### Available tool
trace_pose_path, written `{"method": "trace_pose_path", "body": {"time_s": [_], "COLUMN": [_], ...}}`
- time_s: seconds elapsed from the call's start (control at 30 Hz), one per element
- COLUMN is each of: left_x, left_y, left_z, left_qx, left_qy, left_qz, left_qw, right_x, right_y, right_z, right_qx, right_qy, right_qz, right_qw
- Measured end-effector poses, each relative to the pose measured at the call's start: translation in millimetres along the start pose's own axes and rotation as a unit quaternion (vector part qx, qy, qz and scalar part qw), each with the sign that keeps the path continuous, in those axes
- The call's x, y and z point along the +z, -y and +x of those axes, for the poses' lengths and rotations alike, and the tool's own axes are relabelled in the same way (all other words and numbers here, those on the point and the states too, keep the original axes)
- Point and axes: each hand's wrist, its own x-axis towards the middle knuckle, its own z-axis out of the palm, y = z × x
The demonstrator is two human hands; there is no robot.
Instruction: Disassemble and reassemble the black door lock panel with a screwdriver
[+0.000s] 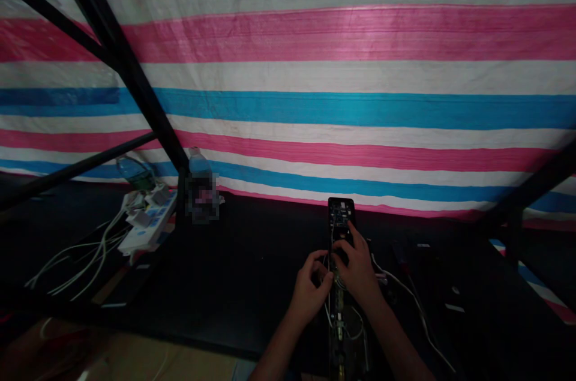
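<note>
An opened phone-like device with a bare circuit board lies on the black table, its far end pointing at the striped sheet. Over its near half, my right hand stretches one finger onto the board while thumb and another finger pinch close to its left edge. My left hand is curled at the lower left of the device, fingertips bent inward. Whatever either hand pinches is too small and dark to make out. Below the hands, a strip of brass-coloured fittings with thin wires runs toward me.
A white power strip with plugs and cables lies left, near a tipped clear bottle and an upright bottle. Right of my hands are a white cable and a thin screwdriver-like tool. Black frame bars cross the left.
</note>
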Motion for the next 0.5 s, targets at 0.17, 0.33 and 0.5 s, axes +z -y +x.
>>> {"method": "trace_pose_path", "body": {"time_s": [0.17,0.33,0.5], "left_x": [0.5,-1.3,-1.9], "left_y": [2.6,6.6,6.8], "left_z": [0.6,1.2,3.4], "left_qx": [0.001,0.015,0.017], "left_qy": [-0.002,0.010,0.008], "left_qz": [-0.003,0.009,0.016], "left_qw": [1.000,1.000,1.000], "right_x": [-0.4,0.5,-7.1], "right_y": [1.4,2.9,10.5], "right_z": [-0.3,-3.5,-0.7], "right_qx": [-0.006,-0.015,-0.062], "right_qy": [-0.002,-0.024,-0.007], "right_qz": [-0.008,-0.025,-0.078], "right_qw": [1.000,0.999,0.995]}}
